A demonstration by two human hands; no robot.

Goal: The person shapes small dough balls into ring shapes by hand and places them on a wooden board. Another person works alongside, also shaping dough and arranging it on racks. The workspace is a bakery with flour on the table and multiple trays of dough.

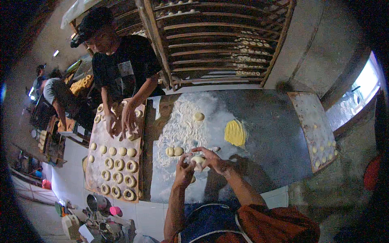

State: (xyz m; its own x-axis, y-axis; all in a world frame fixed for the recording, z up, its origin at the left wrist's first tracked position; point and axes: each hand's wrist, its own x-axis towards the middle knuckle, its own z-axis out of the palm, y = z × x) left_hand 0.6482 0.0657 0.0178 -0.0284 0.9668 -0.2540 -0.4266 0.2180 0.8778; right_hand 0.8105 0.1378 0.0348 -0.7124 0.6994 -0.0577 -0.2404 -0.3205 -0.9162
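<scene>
Between my two hands is a pale dough ball point(198, 160), held just above the floured table. My left hand point(184, 171) curls round its left side, and my right hand point(214, 160) cups it from the right with bent fingers. Close to my left hand, two dough balls point(174, 152) touch each other on the flour. Part of another dough piece point(193, 179) shows by my left wrist. Farther off, a single dough ball point(198, 116) rests on the scattered flour point(182, 125). A flattened yellow mass point(235, 133), ridged on top, lies to the right.
At left, a co-worker's hands point(121, 121) work over a board point(95, 170) of dough rings and balls. Another board point(304, 113) with small dough pieces lies at the table's right end. A wooden rack point(219, 36) stands behind; pots point(97, 202) sit at lower left.
</scene>
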